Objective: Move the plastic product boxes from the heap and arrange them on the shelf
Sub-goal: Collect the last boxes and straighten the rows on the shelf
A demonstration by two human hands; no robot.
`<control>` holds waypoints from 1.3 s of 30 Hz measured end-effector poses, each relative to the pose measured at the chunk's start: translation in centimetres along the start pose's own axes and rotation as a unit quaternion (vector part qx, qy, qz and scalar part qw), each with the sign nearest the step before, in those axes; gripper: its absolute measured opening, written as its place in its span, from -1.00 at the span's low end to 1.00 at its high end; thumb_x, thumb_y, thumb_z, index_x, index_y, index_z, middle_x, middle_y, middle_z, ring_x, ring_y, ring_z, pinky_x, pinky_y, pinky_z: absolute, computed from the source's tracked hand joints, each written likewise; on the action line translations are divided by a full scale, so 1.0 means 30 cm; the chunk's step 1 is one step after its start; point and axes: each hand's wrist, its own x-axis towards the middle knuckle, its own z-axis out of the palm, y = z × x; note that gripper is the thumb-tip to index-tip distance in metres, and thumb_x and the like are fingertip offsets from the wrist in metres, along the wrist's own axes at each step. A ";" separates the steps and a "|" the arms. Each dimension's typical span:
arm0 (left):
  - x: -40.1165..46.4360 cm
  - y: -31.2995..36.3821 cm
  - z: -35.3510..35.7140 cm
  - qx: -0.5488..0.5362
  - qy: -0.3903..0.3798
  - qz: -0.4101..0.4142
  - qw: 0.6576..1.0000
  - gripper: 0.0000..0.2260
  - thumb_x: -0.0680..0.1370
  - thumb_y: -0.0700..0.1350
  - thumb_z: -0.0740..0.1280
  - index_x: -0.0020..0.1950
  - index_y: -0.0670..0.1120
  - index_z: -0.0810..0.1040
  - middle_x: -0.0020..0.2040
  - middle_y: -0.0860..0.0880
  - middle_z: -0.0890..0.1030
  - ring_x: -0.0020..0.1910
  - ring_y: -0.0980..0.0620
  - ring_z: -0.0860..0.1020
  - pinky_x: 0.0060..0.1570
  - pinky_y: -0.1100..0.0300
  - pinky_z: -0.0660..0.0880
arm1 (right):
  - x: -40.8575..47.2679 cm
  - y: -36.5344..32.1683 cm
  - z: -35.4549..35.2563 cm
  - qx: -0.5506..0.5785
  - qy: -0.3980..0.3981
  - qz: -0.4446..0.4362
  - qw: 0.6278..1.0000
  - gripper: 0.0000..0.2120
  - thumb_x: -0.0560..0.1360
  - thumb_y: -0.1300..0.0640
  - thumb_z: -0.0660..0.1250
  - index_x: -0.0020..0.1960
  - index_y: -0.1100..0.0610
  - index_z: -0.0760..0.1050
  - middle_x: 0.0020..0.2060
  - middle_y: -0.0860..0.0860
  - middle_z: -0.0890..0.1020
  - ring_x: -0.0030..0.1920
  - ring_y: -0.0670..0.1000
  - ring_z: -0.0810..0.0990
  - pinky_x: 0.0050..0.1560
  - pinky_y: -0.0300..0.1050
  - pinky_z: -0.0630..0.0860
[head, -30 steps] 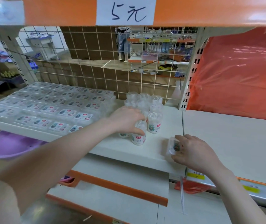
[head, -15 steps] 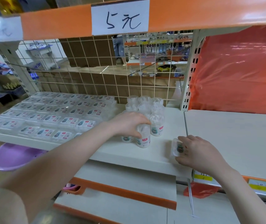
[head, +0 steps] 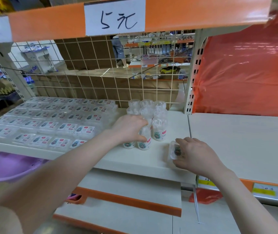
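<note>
Several round clear plastic boxes (head: pixel 159 130) with white contents stand in a tight cluster on the white shelf (head: pixel 145 159). My left hand (head: pixel 129 128) grips the top of the front box (head: pixel 143 141) in that cluster. A second front box (head: pixel 128 145) stands under the same hand. My right hand (head: pixel 194 155) holds another clear box (head: pixel 173 150) lying on its side near the shelf's front edge, its lid facing left. Flat clear boxes (head: pixel 50 119) in neat rows cover the left part of the shelf.
A wire grid (head: pixel 101 88) backs the shelf. An upright post (head: pixel 191 92) stands at the back right, with orange plastic sheeting (head: pixel 246 73) beyond it. A purple basin (head: pixel 8 167) sits below on the left. The upper shelf edge (head: pixel 185 12) carries a handwritten price sign (head: pixel 115 17).
Both hands stay on their boxes. The view has tilted upward slightly, so the shelf and hands sit lower in the frame.
</note>
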 end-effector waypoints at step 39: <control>-0.071 0.043 0.062 -0.014 0.065 -0.037 0.997 -0.54 0.55 -0.06 0.23 0.45 0.03 0.29 0.30 0.02 0.42 0.29 0.02 0.37 0.22 0.15 0.30 | 0.050 0.040 0.025 0.018 0.010 -0.063 0.998 -0.49 0.38 -0.18 0.22 0.26 0.01 0.36 0.04 -0.06 0.51 0.08 0.02 0.46 0.00 -0.17 0.34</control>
